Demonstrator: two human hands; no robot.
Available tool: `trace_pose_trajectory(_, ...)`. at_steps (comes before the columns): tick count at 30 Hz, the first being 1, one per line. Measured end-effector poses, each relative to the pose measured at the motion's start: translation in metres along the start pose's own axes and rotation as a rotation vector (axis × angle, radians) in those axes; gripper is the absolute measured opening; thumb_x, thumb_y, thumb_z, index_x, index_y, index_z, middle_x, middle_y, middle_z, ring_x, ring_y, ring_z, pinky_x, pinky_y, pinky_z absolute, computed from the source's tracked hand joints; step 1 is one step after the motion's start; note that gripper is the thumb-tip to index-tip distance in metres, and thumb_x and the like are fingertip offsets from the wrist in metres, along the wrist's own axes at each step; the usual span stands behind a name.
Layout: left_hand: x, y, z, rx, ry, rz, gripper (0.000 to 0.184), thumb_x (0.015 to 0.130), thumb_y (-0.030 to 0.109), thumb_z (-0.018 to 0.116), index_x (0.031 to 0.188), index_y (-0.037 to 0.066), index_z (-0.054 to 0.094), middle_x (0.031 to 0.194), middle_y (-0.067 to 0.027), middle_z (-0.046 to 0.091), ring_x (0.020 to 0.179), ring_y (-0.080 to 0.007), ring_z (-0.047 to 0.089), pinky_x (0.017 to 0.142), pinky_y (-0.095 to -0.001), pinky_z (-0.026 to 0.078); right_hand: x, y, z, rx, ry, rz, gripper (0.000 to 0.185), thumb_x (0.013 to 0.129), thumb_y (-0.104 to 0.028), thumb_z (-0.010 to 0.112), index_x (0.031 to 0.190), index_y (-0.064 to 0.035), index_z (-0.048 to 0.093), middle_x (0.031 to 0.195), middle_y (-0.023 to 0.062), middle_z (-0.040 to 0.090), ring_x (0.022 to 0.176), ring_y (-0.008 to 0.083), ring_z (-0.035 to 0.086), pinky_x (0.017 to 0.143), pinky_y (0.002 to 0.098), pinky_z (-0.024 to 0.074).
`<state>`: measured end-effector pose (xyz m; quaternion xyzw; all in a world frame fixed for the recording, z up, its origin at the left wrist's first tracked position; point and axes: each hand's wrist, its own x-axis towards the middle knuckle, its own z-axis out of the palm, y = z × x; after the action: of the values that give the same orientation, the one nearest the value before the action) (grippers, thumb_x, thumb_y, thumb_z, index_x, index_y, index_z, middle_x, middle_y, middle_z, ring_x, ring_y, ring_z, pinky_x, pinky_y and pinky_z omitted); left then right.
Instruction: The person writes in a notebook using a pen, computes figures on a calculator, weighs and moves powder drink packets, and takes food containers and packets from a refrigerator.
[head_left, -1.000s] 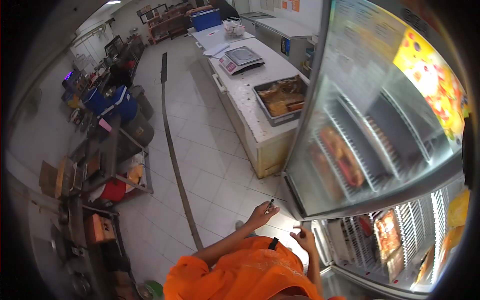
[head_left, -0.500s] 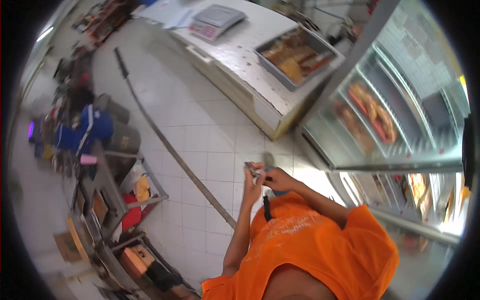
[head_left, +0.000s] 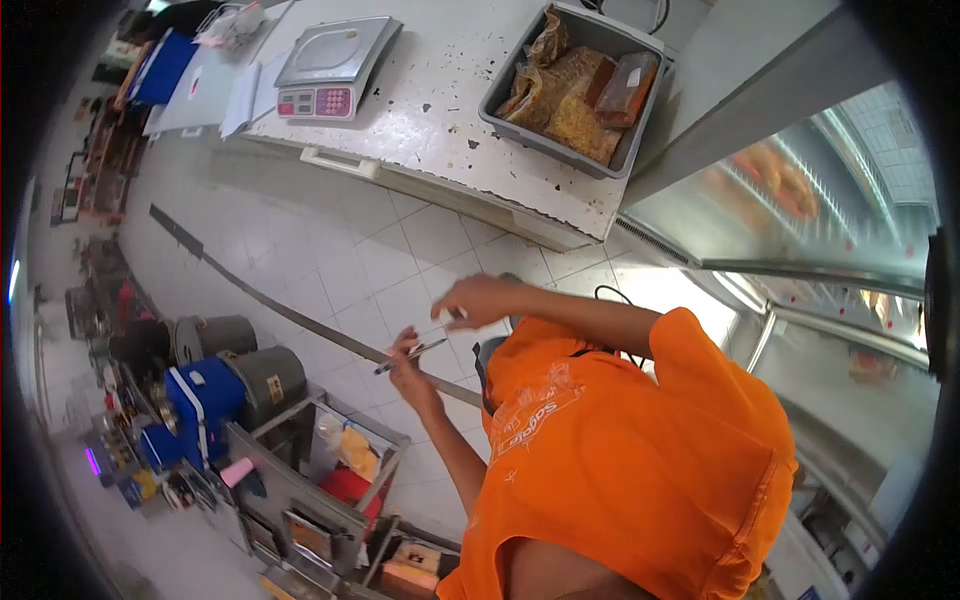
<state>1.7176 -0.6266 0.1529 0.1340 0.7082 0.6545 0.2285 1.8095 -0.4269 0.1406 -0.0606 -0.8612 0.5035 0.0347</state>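
Note:
My left hand (head_left: 408, 372) is closed around a slim pen (head_left: 425, 350), which sticks out on both sides of the fingers. Its tip points to the right. Just beyond and to the right, my right hand (head_left: 478, 302) is apart from the pen, with its fingers curled together. Something small and dark shows at those fingertips, too small to name. Both hands are in the air over the tiled floor, in front of my orange shirt (head_left: 620, 430).
A white counter (head_left: 440, 110) with chipped paint carries a scale (head_left: 335, 65) and a grey tub (head_left: 575, 150) of bagged food. To the right stands a glass-fronted fridge (head_left: 800, 190). Grey bins (head_left: 270, 385), a blue cooler (head_left: 205, 405) and a metal rack (head_left: 390, 470) are at left.
My hands were together in front of my waist and have come apart, the left one keeping the pen. The view has turned, bringing the counter and scale nearer.

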Motion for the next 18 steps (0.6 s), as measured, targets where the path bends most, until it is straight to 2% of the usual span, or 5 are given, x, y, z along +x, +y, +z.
trace_pose_trajectory(5, 0.083, -0.012, -0.08, -0.12, 0.191, -0.101, 0.049, 0.107, 0.038, 0.034, 0.08, 0.003, 0.054, 0.103, -0.0164, 0.065, 0.102, -0.0263, 0.061, 0.092, -0.0397, 0.05, 0.028, 0.066, -0.125, -0.011, 0.789, 0.211, 0.026, 0.085, -0.025, 0.068, 0.107, -0.0122, 0.071, 0.099, 0.0074, 0.072, 0.082, 0.0171, 0.067, 0.073, 0.0337, 0.0526)
trace_pose_trajectory(7, 0.116, -0.025, -0.099, -0.045, 0.224, -0.191, 0.05, 0.106, 0.041, 0.035, 0.076, 0.005, 0.051, 0.1, -0.0145, 0.065, 0.096, -0.0243, 0.062, 0.085, -0.038, 0.052, 0.007, 0.092, -0.19, -0.395, 1.214, 0.354, 0.024, 0.087, -0.018, 0.066, 0.107, -0.008, 0.07, 0.093, 0.0112, 0.07, 0.084, 0.026, 0.066, 0.078, 0.0373, 0.0515)
trace_pose_trajectory(11, 0.193, -0.015, -0.092, 0.055, 0.135, -0.274, 0.047, 0.104, 0.045, 0.041, 0.076, 0.009, 0.048, 0.099, -0.0109, 0.065, 0.094, -0.0211, 0.061, 0.079, -0.0332, 0.048, -0.064, 0.151, -0.273, -1.189, 1.194, 0.954, 0.042, 0.079, -0.021, 0.07, 0.119, -0.0123, 0.062, 0.103, 0.0158, 0.062, 0.106, 0.0312, 0.057, 0.09, 0.0444, 0.0449)
trace_pose_trajectory(14, 0.249, 0.007, -0.072, 0.098, -0.023, -0.245, 0.047, 0.104, 0.047, 0.041, 0.076, 0.01, 0.048, 0.098, -0.0091, 0.065, 0.093, -0.0201, 0.06, 0.078, -0.0321, 0.047, -0.093, 0.18, -0.288, -1.241, 0.994, 1.067, 0.04, 0.079, -0.022, 0.07, 0.117, -0.0145, 0.064, 0.1, 0.0127, 0.062, 0.103, 0.0284, 0.059, 0.093, 0.0455, 0.0434)
trace_pose_trajectory(18, 0.32, 0.038, -0.04, 0.16, -0.202, -0.152, 0.049, 0.104, 0.048, 0.039, 0.091, 0.005, 0.058, 0.099, -0.0101, 0.064, 0.096, -0.0208, 0.06, 0.082, -0.0342, 0.047, -0.104, 0.195, -0.313, -0.959, 1.224, 1.052, 0.03, 0.08, -0.021, 0.069, 0.11, -0.0144, 0.066, 0.106, 0.0132, 0.068, 0.1, 0.035, 0.064, 0.085, 0.0476, 0.0499)
